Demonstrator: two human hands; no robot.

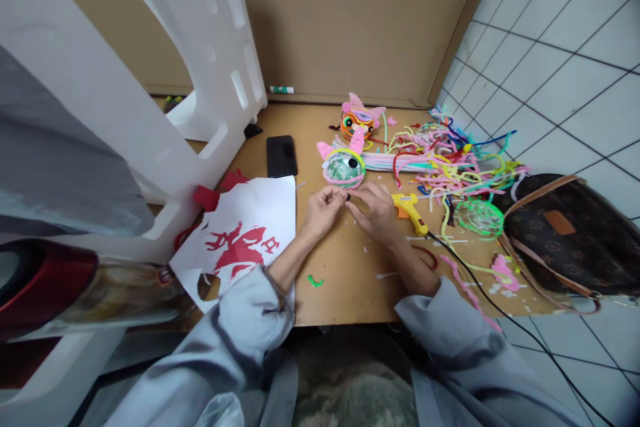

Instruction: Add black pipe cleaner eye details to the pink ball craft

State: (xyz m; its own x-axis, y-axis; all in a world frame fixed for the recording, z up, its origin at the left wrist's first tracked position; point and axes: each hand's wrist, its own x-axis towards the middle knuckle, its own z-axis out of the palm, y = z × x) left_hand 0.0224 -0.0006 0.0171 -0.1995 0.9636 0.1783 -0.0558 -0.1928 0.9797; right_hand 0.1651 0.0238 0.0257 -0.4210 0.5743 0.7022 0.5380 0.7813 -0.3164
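My left hand [323, 208] and my right hand [374, 208] meet at the middle of a brown cardboard work surface [350, 280]. Their fingertips pinch together over a tiny dark piece [347, 197] that is too small to name. Just beyond them lies a round green ball head [343, 169] wrapped in pink and yellow pipe cleaner, with pink ears and a black eye. An orange and pink animal head [357, 121] sits further back. A yellow glue gun [411, 210] lies right beside my right hand, its black cord [500, 310] running off to the right.
A heap of coloured pipe cleaners [450, 160] covers the right side, with a green coil [479, 217]. A brown patterned handbag [570, 240] rests at the right edge. A black phone [281, 155], white paper with red cut-outs [240, 240] and a white plastic frame [200, 80] stand left.
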